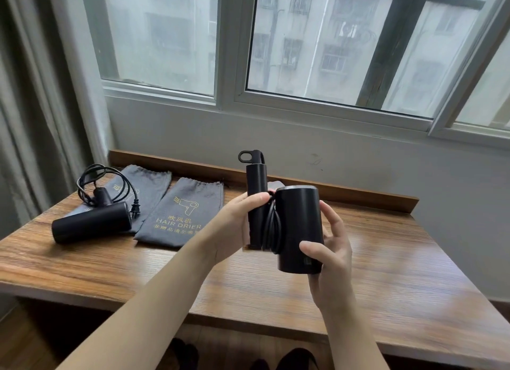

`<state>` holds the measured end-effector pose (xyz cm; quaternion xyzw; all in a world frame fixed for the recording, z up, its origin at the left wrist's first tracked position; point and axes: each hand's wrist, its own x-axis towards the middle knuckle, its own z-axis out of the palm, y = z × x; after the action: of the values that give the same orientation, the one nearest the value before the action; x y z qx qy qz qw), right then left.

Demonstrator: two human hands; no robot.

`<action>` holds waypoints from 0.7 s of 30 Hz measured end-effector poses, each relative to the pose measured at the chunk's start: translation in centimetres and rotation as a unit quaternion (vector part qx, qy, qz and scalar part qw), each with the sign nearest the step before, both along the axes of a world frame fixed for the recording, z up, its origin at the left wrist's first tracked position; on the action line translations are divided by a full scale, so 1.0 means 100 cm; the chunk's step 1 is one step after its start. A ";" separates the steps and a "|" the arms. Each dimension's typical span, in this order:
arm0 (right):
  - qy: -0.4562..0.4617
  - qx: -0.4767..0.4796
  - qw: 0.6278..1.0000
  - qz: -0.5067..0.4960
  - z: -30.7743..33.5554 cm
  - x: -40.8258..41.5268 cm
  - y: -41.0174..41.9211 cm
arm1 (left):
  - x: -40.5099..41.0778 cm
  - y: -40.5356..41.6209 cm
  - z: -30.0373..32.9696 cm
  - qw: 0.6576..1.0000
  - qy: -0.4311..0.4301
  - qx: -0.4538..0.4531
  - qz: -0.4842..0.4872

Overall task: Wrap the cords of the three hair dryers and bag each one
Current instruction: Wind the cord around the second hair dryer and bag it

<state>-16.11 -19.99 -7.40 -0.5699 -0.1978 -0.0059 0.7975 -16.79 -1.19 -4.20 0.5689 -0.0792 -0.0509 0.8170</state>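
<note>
keep the coil pinned until the dryer is bagged

the left hand [237,226] curls round the folded handle and pinches the wound cord [271,228] against it, while the right hand [328,248] cups the barrel of the held hair dryer [299,226] above the wooden table [358,300]. judged from here, the wrap looks nearly done — the thumb should not lift off the loops. the nearest grey bag [182,215] lies flat to the left; a second hair dryer [91,226], cord loose, rests on another bag [149,182] — still to do.
</note>
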 end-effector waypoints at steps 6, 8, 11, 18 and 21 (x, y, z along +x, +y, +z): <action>-0.050 -0.057 0.996 -0.046 -0.006 -0.008 0.004 | 0.001 0.012 -0.011 0.995 0.056 0.076 0.016; -0.066 -0.076 0.993 -0.063 -0.011 -0.010 0.008 | 0.004 0.017 -0.013 0.993 0.066 0.095 0.008; -0.082 -0.130 0.986 -0.063 -0.019 -0.010 0.013 | 0.009 0.021 -0.017 0.991 0.074 0.114 0.021; -0.202 -0.331 0.910 -0.148 -0.044 0.002 0.021 | 0.011 0.014 -0.038 0.952 0.057 0.277 0.117; -0.207 -0.365 0.891 -0.176 -0.060 0.006 0.027 | 0.012 0.001 -0.046 0.946 0.045 0.286 0.144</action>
<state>-15.54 -17.34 -13.40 -0.8324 -0.2429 -0.1908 0.4601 -15.57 -1.04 -8.79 0.7810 0.0582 0.0210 0.6215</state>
